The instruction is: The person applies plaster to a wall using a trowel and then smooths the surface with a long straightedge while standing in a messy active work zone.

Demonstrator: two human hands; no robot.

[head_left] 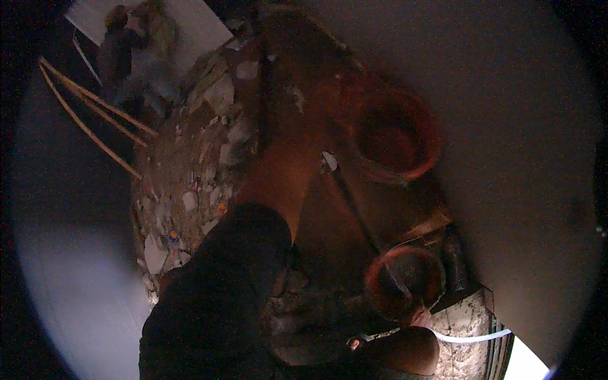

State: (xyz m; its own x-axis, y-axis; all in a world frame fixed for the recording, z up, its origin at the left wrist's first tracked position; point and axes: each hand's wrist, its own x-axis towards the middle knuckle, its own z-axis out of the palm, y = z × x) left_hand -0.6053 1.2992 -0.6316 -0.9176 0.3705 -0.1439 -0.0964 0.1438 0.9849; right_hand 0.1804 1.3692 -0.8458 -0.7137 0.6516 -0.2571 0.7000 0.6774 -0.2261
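The picture is very dark. My left arm, in a dark sleeve, reaches forward over the ground, and its bare forearm fades into a dim blur at my left hand [315, 130]. Its fingers cannot be made out. Beside it on the right stands a large reddish round tub [425, 166]. A long thin rod [349, 197] with a pale end runs slantwise from near the left hand across a smaller reddish bucket [372, 278]. At the rod's near end, by that bucket's rim, my right hand [420, 315] is closed around it.
Rubble and litter [190, 183] cover the ground on the left. Bent tan rods [95, 101] stick out beyond it. A person [149, 54] is at the far left. A large grey surface [525, 152] lies to the right, and a white hose or cable [472, 339] curves near my right hand.
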